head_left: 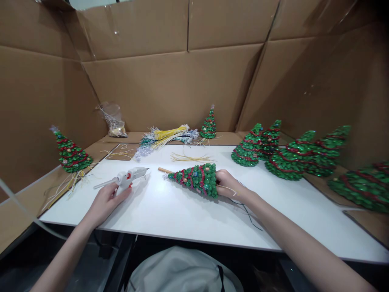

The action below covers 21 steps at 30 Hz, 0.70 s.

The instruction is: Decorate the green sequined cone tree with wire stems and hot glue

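Note:
My left hand (106,201) is closed round the grip of a white glue gun (129,178) with an orange-red trigger, its nozzle pointing right and a glue stick out of its back. My right hand (226,184) has its fingers at the base of a small green Christmas tree (194,179) lying on its side, its tip to the left; some fingers are hidden inside or behind the base. Wires trail from the base under my right wrist. A thin wooden stick (164,170) lies by the tree's tip.
Several more decorated trees (247,148) stand at the right. One tree (73,154) with loose wires stands at the left, another (209,125) at the back. Bundled wires (170,136), a few yellow wires (191,157) and a plastic bag (113,119) lie behind. Cardboard walls (170,85) surround the white table (146,221).

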### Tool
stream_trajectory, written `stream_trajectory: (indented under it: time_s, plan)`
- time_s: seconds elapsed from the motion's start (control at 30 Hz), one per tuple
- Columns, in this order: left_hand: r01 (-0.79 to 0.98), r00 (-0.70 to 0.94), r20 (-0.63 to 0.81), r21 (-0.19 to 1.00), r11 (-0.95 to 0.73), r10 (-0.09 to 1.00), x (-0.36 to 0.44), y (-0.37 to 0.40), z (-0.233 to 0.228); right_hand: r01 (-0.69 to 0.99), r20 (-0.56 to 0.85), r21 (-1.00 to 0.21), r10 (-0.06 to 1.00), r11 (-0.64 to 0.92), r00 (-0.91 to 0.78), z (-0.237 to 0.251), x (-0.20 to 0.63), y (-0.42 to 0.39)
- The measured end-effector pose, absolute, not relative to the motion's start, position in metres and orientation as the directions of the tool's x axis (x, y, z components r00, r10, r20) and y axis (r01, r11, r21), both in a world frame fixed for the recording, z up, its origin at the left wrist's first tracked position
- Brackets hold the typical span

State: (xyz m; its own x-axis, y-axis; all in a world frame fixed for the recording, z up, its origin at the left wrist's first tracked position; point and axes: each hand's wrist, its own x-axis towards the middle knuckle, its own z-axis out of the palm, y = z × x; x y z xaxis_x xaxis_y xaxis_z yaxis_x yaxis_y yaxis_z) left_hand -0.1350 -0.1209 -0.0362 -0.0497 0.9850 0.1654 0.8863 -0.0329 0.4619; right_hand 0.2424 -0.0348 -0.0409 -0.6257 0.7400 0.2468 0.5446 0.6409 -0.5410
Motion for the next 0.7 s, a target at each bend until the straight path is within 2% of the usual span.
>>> stream_trajectory:
  time_s: [0.17,0.3,0.47,0.7]
  plan:
    - [0.719,-0.006,0.126,0.69,-0.083,0.992,-0.122,-0.123,-0.028,0.56,0.242,-0.536,0.75,0.632,-0.615,-0.04,0.242,-0.035]
    - [0.585,0.126,0.069,0.801,-0.13,0.99,-0.106,-0.128,-0.015,0.55,0.234,-0.549,0.747,0.629,-0.622,-0.038,0.242,-0.037]
    - [0.628,0.19,-0.015,0.771,-0.11,0.982,-0.084,-0.135,-0.004,0.55,0.23,-0.548,0.746,0.63,-0.625,-0.037,0.242,-0.037]
    - [0.669,0.238,-0.013,0.727,-0.154,0.971,-0.065,-0.136,0.001,0.553,0.231,-0.554,0.753,0.622,-0.616,-0.038,0.241,-0.038]
